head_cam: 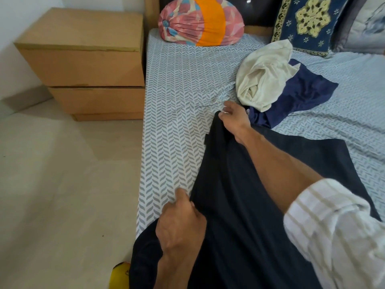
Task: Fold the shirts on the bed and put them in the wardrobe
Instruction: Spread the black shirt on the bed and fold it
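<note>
No readable brand, label or writing appears on any item; a mark on the yellow object point(120, 275) at 7 o'clock is too small to read.

The left hand point(180, 224), at 6 o'clock, has its fingers curled and grips the near left edge of the black shirt point(250, 195). The right hand point(234, 117), just above frame centre toward 1 o'clock, pinches the far corner of the same shirt between thumb and fingertips. The two hands are well apart, holding the shirt's left edge along its length. A white striped sleeve point(333, 236) covers the right arm at 4 o'clock.

The black shirt lies spread on the bed point(177, 101), running from centre to 5 o'clock; its near end hangs over the bed edge at 6 o'clock.

At 2 o'clock a crumpled cream shirt point(264, 76) rests on a navy shirt point(302, 94); both lie on the bed just beyond the right hand.

A bolster point(200, 21) with an orange band sits at 12 o'clock. A blue patterned cushion point(308, 21) stands at 1 o'clock. A wooden bedside cabinet point(83, 63) stands at 10 o'clock, touching the bed's side.
</note>
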`<state>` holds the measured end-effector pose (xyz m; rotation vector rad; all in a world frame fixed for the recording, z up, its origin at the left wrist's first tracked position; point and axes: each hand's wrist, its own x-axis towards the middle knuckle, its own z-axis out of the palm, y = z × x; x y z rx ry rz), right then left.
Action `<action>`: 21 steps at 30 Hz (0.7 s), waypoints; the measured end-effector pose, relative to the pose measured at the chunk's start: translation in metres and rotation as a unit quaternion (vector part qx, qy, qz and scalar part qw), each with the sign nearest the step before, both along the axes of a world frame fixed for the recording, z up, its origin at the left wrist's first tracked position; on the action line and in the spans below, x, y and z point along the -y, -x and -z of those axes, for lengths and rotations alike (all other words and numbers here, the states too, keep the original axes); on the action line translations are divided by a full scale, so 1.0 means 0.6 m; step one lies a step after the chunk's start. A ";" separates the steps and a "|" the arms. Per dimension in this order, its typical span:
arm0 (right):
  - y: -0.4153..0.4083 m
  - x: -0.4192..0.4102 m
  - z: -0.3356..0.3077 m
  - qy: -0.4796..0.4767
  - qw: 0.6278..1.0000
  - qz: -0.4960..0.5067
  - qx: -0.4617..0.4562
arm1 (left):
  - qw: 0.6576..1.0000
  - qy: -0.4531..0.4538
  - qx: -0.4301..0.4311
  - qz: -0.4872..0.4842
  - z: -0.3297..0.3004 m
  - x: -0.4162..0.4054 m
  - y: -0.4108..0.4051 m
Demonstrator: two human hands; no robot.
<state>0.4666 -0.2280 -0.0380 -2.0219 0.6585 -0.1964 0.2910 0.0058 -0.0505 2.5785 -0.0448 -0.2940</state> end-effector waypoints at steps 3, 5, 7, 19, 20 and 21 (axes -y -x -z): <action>0.104 0.044 -0.010 0.104 0.994 0.005 0.033 | 1.000 -0.005 0.006 0.004 -0.003 -0.001 0.003; 0.195 0.106 -0.014 0.192 0.981 0.040 0.016 | 0.999 -0.029 0.021 0.025 -0.012 0.006 0.014; 0.287 0.179 -0.010 0.232 0.968 0.091 -0.023 | 0.993 -0.095 0.045 0.063 -0.016 0.018 0.030; 0.592 0.442 0.034 0.160 0.967 0.169 -0.101 | 0.952 -0.025 0.082 0.294 -0.053 0.344 0.073; 0.597 0.455 0.043 0.167 0.968 0.164 -0.090 | 0.950 -0.006 0.062 0.307 -0.052 0.395 0.073; 0.599 0.464 0.053 0.188 0.967 0.153 -0.076 | 0.948 0.010 0.046 0.316 -0.051 0.440 0.070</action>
